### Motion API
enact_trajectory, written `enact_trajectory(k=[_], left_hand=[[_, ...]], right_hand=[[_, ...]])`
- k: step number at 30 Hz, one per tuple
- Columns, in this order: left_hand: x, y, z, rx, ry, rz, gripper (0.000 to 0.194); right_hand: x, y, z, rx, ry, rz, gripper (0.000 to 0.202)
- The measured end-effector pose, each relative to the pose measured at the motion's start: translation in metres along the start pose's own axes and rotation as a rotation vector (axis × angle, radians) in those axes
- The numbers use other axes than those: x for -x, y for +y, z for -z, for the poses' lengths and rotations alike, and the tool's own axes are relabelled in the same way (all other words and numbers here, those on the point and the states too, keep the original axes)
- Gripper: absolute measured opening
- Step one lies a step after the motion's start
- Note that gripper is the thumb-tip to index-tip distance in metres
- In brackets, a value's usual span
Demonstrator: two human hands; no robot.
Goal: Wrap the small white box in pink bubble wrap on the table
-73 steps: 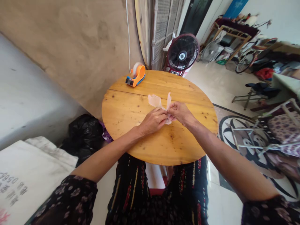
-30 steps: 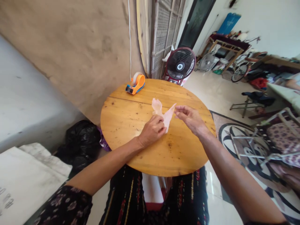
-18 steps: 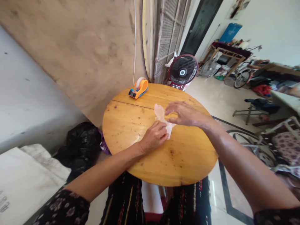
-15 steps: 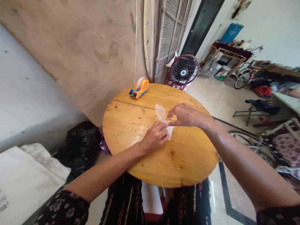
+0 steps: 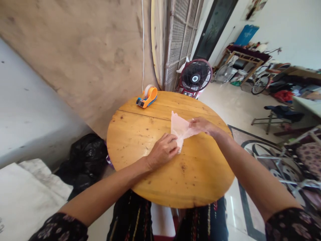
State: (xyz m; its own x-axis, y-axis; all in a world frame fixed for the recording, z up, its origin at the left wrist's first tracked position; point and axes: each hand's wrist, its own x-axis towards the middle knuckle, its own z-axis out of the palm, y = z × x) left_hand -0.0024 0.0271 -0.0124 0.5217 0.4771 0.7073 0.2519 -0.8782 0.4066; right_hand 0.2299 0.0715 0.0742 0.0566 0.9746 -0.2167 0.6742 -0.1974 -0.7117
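A thin, pale pink sheet (image 5: 179, 125), crinkled like tissue or soft plastic, lies gathered on the round wooden table (image 5: 150, 182). Its exact material I cannot tell. My left hand (image 5: 166, 149) is closed on the sheet's near left part, fingers curled and resting on the tabletop. On the other side, my right hand (image 5: 200, 125) pinches the sheet's right corner, and the material is stretched between both hands. Any item under the left fingers is hidden.
An orange and blue tape dispenser (image 5: 147, 97) stands at the table's far left edge. Behind the table is a dark red fan (image 5: 195, 78). Black plastic bags (image 5: 85, 157) lie left of the table, and a stool (image 5: 278, 115) stands farther right.
My right hand has closed on the sheet and drawn its corner out to the right, spreading it wider. My left hand stays on the sheet in nearly the same place.
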Motion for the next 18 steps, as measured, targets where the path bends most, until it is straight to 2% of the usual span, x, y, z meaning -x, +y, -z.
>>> enact_trajectory(k=[1,5,10,14,18], left_hand=[[0.000,0.000,0.000,0.000,-0.003,-0.004,0.017],[-0.003,-0.002,0.001,0.004,-0.021,-0.019,0.018],[-0.012,-0.005,0.007,0.027,-0.097,0.003,0.017],[-0.015,-0.006,0.011,0.029,-0.143,0.012,0.016],[-0.011,-0.003,0.010,0.007,-0.108,0.082,0.012]], right_hand=[[0.000,0.003,-0.001,-0.034,-0.035,-0.011,0.004],[-0.001,-0.001,-0.001,-0.155,-0.179,-0.058,0.024],[-0.009,-0.005,0.005,-0.137,-0.249,0.098,0.027],[-0.022,0.004,-0.002,-0.205,-0.239,0.096,0.025],[-0.035,0.016,-0.013,-0.200,-0.099,0.024,0.019]])
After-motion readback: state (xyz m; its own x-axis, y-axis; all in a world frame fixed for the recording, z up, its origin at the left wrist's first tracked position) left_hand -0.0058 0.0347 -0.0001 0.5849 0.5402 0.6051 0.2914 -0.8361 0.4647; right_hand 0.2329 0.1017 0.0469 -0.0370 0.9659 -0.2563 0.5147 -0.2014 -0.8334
